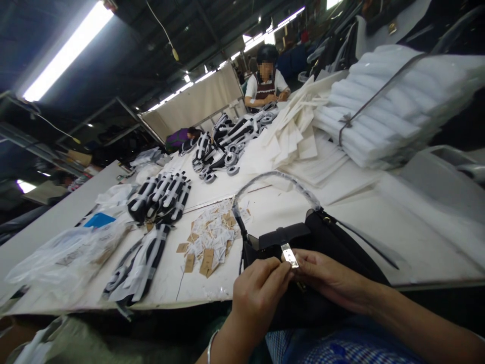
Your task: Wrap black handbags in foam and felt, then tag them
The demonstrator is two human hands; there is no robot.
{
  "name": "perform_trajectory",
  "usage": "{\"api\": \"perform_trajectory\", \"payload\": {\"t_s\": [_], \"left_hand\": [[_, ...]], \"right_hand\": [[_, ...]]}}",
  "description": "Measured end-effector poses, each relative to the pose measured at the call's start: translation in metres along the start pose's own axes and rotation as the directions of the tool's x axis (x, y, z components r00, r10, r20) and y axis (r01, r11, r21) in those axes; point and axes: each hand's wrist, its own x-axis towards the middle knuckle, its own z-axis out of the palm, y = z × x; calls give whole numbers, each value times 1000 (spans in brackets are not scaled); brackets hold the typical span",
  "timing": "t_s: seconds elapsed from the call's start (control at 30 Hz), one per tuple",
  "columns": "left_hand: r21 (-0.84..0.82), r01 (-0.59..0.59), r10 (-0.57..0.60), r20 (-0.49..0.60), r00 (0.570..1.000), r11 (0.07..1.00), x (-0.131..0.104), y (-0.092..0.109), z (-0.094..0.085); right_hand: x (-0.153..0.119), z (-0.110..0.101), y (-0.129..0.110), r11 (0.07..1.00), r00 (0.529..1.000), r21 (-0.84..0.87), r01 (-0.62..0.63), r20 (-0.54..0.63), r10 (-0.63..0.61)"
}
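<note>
Between both hands' fingers (282, 270), metal clasp (290, 255) on black handbag (341, 247), unlettered.

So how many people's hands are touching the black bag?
2. The left hand pinches the metal clasp on the black bag, and the right hand holds the bag beside it. The far person's hands stay away.

You hold a black handbag (326, 242); its clasp plate (289, 255) is bright silver, its handle (273, 178) wrapped in clear film over dark. Tabletop (379, 212): off-white. Tags (212, 237) lie mixed, white and tan-brown. Strap bundles (161, 196): black with white bands. Folded sheets (390, 96): white. One blue card (99, 220). Your lap cloth (341, 349) is blue-and-white check.
</note>
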Motion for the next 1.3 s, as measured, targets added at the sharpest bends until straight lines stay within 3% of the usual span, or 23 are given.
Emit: {"api": "perform_trajectory", "payload": {"t_s": [0.43,0.57,0.77,0.93,1.3], "left_hand": [[188,-127,133,-20,991,974,-4,5,1],[164,-104,105,5,994,981,1,4,1],[51,-11,14,-56,998,999,13,4,-5],[-54,46,-47,-13,999,998,7,6,-5],[136,-121,121,8,993,983,-3,11,-4]], "right_hand": [[0,-2,4,999,1000,45,6,-16,-5],[-1,0,4,1000,1000,27,9,11,-10],[-4,-2,9,1000,999,15,25,26,-25],[-5,0,5,1000,1000,14,15,5,-15],[-3,-1,6,999,1000,40,8,-28,-7]]}}
